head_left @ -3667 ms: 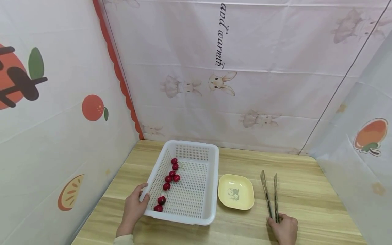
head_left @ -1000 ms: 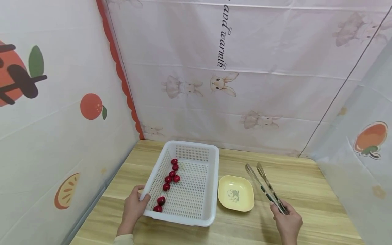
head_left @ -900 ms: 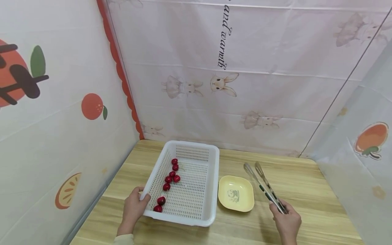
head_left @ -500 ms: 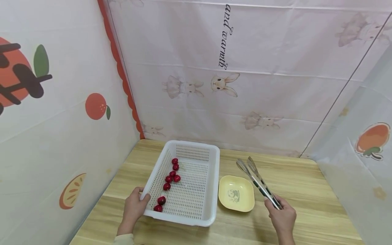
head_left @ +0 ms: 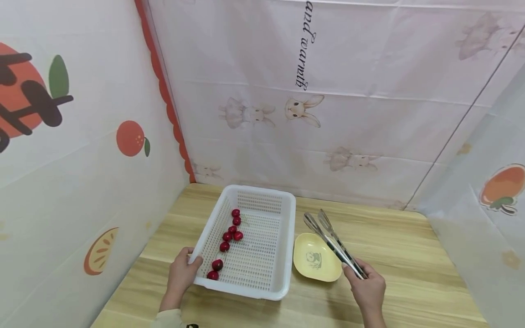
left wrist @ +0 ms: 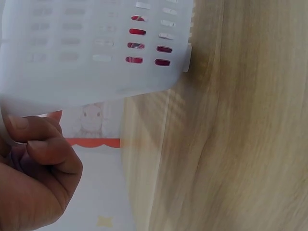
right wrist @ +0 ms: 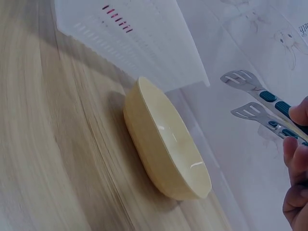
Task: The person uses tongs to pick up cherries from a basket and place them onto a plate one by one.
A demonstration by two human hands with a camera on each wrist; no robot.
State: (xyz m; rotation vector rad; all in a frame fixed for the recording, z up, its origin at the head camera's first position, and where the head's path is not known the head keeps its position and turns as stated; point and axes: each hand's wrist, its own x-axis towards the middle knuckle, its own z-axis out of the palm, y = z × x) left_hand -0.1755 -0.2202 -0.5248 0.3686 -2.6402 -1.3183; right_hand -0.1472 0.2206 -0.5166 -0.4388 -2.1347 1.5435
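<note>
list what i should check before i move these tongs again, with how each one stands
1. White basket steadied: ok, the left hand grips its rim.
2. Tongs secure: ok, gripped in the right hand.
3. Tongs spread: ok, the ends are apart with nothing between them.
4. Tongs over the cherries: not ok, they are raised near the yellow dish, outside the basket.
5. Dish upright: ok, it sits beside the basket.
6. Dish just clear of the basket: cannot tell.
</note>
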